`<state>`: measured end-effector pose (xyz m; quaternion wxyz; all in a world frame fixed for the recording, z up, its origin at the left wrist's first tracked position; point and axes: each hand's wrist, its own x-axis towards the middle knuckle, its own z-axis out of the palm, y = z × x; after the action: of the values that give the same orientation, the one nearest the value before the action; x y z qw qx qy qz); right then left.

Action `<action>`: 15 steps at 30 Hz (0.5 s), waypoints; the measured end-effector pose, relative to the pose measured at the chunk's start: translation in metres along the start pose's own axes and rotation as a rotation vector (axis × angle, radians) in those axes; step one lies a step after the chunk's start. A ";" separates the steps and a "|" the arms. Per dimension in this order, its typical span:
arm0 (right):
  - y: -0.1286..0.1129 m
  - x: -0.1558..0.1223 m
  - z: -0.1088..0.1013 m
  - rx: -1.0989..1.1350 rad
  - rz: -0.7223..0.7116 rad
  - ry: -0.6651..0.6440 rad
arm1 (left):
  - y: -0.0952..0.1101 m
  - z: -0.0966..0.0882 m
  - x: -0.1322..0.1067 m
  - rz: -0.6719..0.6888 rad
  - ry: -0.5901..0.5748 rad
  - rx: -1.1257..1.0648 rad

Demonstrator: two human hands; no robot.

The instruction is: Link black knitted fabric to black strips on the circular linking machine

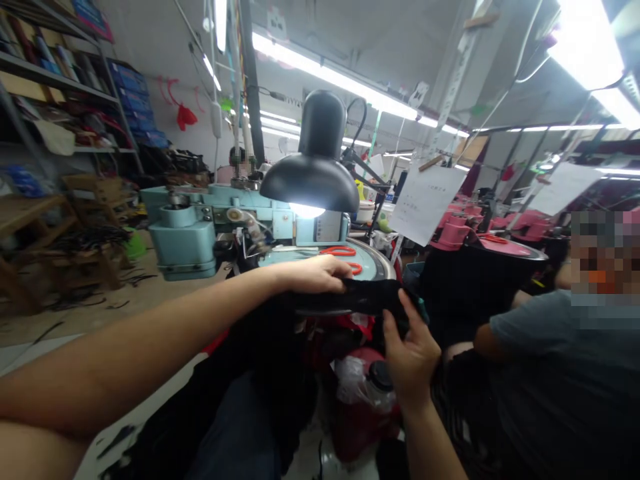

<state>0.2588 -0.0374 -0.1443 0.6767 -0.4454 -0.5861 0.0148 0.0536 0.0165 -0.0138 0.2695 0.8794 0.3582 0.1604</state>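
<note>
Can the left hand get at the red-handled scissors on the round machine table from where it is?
Probably yes: the left hand rests on the black fabric just short of the red-handled scissors, and nothing visible stands between them.

Left arm: outstretched, entering from 8 o'clock
Left hand: palm down, fingers curled, near center
Right forearm: rising from 5 o'clock
Right hand: upright, fingers bent, at 4 o'clock
</note>
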 end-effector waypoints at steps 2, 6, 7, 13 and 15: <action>-0.003 0.004 0.004 0.012 -0.145 -0.114 | 0.003 -0.001 0.003 -0.028 -0.049 -0.023; -0.009 0.008 -0.007 0.168 0.091 -0.098 | 0.001 0.005 0.003 -0.029 -0.045 -0.017; -0.008 0.008 -0.013 0.196 0.174 -0.061 | -0.001 0.006 0.003 -0.018 -0.025 -0.018; 0.008 0.000 -0.036 0.240 0.280 0.078 | -0.009 0.008 0.001 0.113 -0.057 -0.082; 0.011 -0.002 -0.031 0.205 0.240 0.092 | -0.008 0.006 0.001 0.112 -0.051 -0.065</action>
<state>0.2888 -0.0498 -0.1505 0.7378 -0.4413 -0.4926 0.1349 0.0526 0.0198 -0.0235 0.2974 0.8927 0.2959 0.1644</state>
